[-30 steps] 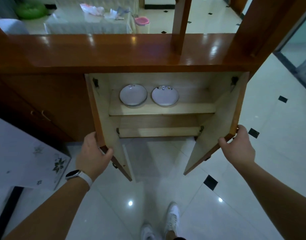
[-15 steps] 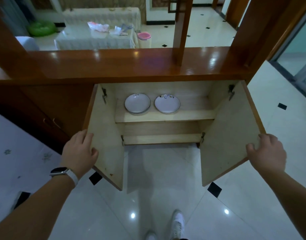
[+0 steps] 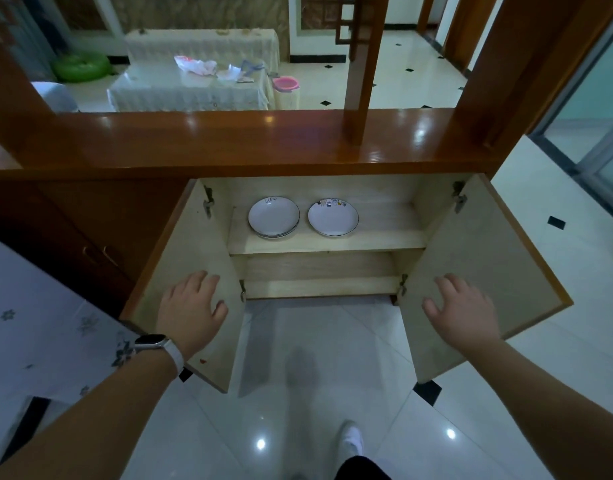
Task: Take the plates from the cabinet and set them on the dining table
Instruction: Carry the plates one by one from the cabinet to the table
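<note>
Judging from how things lay, the task had got through only its opening step. The cabinet (image 3: pixel 384 237) stood open, its left door (image 3: pixel 194 237) and right door (image 3: pixel 488 237) both swung wide, so the way to the shelf was free. The plates had not yet been touched. A left stack (image 3: pixel 273 216) and a right plate (image 3: pixel 332 217) sat side by side, just apart, on the upper shelf, toward its left half. Rims showing under the top plate of the left stack suggested two or three piled there, but the dim, far-off view did not let the count be told.

The left hand (image 3: pixel 190 310), with a watch (image 3: pixel 152 342) on its wrist, was spread with fingers straight over the inner face of the left door. The right hand (image 3: pixel 460 311) was spread the same way over the right door. Both hands were well apart and held nothing.

A worktop (image 3: pixel 38 299) under a flowered cloth showed at the lower left edge, near the cabinet; I judged it to be the dining table. Nearly everything was left to do: reaching in to the shelf, lifting out the plates, carrying them across and setting them down on that worktop.
</note>
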The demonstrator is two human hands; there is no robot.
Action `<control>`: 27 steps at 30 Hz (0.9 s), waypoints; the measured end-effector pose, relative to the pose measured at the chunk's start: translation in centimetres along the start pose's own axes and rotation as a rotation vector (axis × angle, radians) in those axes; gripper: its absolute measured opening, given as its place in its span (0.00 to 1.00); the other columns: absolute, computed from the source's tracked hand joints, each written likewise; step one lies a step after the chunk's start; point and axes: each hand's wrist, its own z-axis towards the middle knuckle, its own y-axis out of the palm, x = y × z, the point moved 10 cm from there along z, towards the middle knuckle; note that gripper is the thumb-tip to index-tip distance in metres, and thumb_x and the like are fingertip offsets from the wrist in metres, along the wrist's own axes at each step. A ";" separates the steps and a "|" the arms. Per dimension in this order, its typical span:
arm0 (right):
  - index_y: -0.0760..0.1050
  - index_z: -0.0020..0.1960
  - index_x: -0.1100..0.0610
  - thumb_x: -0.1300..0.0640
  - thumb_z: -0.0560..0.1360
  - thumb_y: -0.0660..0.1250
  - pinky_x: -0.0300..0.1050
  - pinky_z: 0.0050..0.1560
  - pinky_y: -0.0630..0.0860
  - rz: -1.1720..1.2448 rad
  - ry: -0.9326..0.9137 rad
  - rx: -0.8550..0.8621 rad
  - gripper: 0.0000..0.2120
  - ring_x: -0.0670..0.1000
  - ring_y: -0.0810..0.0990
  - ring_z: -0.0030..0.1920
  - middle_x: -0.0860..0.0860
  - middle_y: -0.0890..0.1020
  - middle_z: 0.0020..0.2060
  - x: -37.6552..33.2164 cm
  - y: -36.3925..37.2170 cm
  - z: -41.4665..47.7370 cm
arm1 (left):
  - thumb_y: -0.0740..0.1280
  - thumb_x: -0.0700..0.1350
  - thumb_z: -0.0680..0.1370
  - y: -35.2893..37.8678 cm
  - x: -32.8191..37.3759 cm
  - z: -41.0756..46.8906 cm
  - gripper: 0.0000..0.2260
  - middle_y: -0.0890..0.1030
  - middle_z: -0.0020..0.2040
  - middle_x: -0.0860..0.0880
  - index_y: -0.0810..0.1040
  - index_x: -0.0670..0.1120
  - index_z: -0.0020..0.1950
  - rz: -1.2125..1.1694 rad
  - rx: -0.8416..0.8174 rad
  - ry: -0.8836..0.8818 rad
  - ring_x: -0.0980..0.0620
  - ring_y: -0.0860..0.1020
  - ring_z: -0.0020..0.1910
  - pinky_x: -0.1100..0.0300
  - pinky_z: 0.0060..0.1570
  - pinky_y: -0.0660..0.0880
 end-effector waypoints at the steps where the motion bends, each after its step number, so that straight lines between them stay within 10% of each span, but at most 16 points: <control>1: 0.67 0.71 0.53 0.43 0.79 0.55 0.53 0.66 0.66 0.000 -0.024 -0.009 0.24 0.54 0.70 0.68 0.52 0.71 0.70 -0.7 0.2 0.3 | 0.64 0.52 0.73 0.3 0.3 0.4 0.21 0.79 0.61 0.41 0.77 0.44 0.63 0.001 -0.007 0.008 0.40 0.78 0.58 0.43 0.57 0.73; 17: 0.76 0.59 0.54 0.41 0.72 0.55 0.51 0.51 0.73 0.096 -0.293 -0.116 0.24 0.57 0.77 0.55 0.52 0.80 0.56 -9.4 5.6 13.2 | 0.57 0.55 0.73 6.0 6.4 11.8 0.22 0.79 0.58 0.42 0.77 0.45 0.60 -0.078 -0.126 0.041 0.41 0.78 0.57 0.47 0.56 0.74; 27: 0.68 0.70 0.51 0.42 0.78 0.57 0.49 0.64 0.65 0.068 -0.459 -0.151 0.24 0.52 0.68 0.68 0.49 0.72 0.68 -14.4 6.3 19.6 | 0.60 0.54 0.74 6.6 10.0 17.2 0.20 0.78 0.60 0.45 0.75 0.47 0.62 -0.095 -0.088 0.082 0.43 0.76 0.57 0.50 0.57 0.73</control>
